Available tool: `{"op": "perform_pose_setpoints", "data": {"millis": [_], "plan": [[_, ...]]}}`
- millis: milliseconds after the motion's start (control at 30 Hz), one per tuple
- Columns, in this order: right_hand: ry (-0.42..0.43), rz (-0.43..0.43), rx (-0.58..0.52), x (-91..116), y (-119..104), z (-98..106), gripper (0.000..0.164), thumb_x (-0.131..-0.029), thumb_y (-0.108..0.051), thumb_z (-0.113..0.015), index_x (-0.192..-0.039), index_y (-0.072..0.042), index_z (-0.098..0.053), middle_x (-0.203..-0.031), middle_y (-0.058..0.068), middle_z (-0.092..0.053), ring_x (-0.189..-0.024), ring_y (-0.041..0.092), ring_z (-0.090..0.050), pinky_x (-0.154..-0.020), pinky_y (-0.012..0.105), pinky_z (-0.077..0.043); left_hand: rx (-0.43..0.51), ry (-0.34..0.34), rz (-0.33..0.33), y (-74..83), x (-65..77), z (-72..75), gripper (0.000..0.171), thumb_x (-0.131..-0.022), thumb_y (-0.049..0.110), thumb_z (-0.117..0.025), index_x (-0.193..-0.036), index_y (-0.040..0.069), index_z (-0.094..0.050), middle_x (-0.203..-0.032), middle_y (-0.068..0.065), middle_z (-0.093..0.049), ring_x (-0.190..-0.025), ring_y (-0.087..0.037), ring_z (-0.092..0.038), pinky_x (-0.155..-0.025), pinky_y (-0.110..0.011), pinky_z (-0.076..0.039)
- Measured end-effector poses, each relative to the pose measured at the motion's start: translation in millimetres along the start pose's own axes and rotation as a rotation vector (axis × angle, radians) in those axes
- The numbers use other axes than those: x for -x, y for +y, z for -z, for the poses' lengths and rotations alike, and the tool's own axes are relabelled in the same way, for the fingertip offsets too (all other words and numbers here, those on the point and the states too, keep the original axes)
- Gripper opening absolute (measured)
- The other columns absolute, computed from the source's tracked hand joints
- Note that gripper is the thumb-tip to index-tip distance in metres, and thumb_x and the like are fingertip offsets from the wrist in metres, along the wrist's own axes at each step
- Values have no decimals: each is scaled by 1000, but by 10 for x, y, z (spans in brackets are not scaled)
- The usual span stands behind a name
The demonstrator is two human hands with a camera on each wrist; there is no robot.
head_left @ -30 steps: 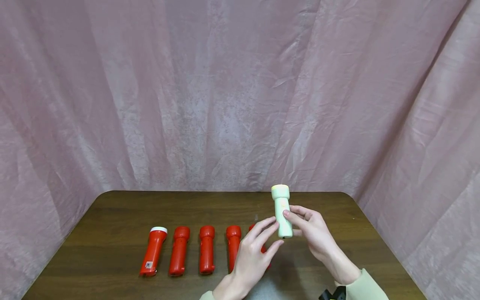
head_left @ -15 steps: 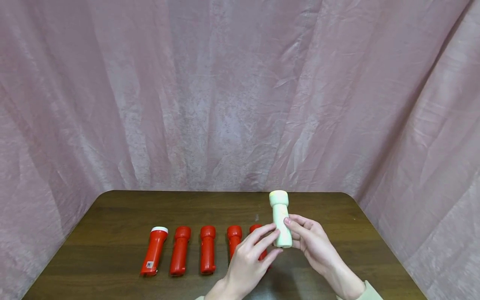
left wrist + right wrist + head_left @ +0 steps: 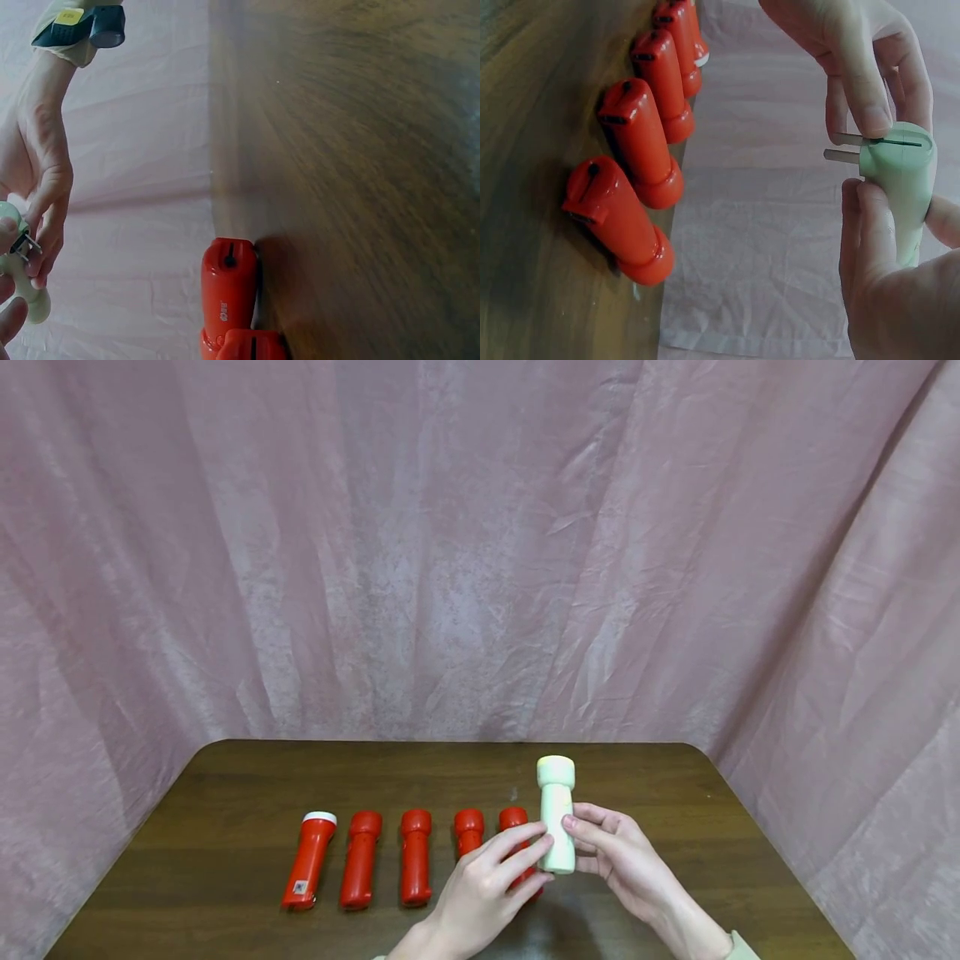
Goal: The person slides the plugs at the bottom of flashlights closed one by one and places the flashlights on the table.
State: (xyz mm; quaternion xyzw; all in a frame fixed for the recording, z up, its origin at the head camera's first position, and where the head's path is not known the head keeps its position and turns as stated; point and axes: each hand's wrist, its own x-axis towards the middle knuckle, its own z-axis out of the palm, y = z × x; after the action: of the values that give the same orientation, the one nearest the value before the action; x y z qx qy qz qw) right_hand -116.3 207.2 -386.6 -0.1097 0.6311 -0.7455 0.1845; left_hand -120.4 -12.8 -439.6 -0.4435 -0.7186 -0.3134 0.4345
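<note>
A pale green flashlight [image 3: 557,814] is held above the table, head up and tilted slightly, in the head view. My right hand [image 3: 622,856] grips its body between thumb and fingers from the right. On the left side, my left hand [image 3: 483,881] pinches the lower end. Two metal plug prongs [image 3: 841,156] stick out from that end in the right wrist view, with the left thumb [image 3: 874,120] right beside them. The left wrist view catches the flashlight [image 3: 34,292] only at its edge, with part of it hidden by fingertips.
Several red flashlights lie in a row on the brown wooden table [image 3: 225,843]. The leftmost red flashlight [image 3: 309,860] has a white rim and a label. The rightmost red flashlight [image 3: 514,817] is partly behind my left hand. Pink curtain [image 3: 450,568] surrounds the table.
Both hands have lowered the green flashlight and brought it slightly left. My left fingers have closed in on its lower end. The red flashlights have stayed in place.
</note>
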Motion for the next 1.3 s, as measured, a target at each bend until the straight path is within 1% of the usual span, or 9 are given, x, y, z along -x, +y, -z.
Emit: {"op": "perform_pose_setpoints", "data": {"millis": [167, 333, 467, 667, 900, 1300], "plan": [[-14, 0, -17, 1, 8, -22, 18, -109, -13, -51, -120, -15, -66, -110, -9, -79, -103, 5, -76, -88, 27, -64, -30, 4, -37, -13, 16, 19, 54, -75, 17, -95, -125, 8, -75, -126, -6, -74, -106, -16, -77, -94, -20, -61], [-17, -1, -33, 12, 48, -22, 18, -110, -13, -49, -121, -14, -64, -111, -9, -79, -104, 5, -76, -90, 28, -64, -43, -17, -56, -26, 27, 30, 54, -75, 18, -95, -125, 8, -76, -126, -5, -74, -107, -15, -77, -96, -20, -60], [-21, 0, -44, 11, 77, -16, 19, -110, -14, -48, -120, -15, -65, -111, -9, -79, -105, 5, -75, -91, 28, -64, -39, -34, -59, -31, 32, 34, 57, -74, 17, -96, -126, 8, -75, -127, -5, -73, -107, -15, -77, -96, -20, -60], [-19, 7, -46, 3, 98, -16, 20, -111, -15, -47, -124, -11, -61, -112, -8, -78, -106, 5, -75, -92, 29, -64, -36, -31, -51, -35, 24, 34, 57, -73, 16, -96, -125, 9, -76, -126, -5, -74, -107, -15, -77, -95, -20, -60], [-6, -4, -56, -2, 118, -28, 21, -111, -15, -47, -127, -7, -59, -112, -7, -79, -106, 6, -75, -92, 29, -64, -42, -34, -54, -41, 30, 25, 53, -75, 18, -95, -125, 9, -76, -125, -4, -75, -108, -15, -77, -96, -21, -60], [-20, 8, -67, -9, 125, -37, 22, -112, -15, -45, -126, -8, -60, -113, -7, -79, -106, 6, -75, -92, 29, -64, -80, -38, -72, -53, 30, 31, 51, -78, 22, -93, -125, 9, -76, -125, -4, -75, -110, -14, -77, -97, -22, -60]]}}
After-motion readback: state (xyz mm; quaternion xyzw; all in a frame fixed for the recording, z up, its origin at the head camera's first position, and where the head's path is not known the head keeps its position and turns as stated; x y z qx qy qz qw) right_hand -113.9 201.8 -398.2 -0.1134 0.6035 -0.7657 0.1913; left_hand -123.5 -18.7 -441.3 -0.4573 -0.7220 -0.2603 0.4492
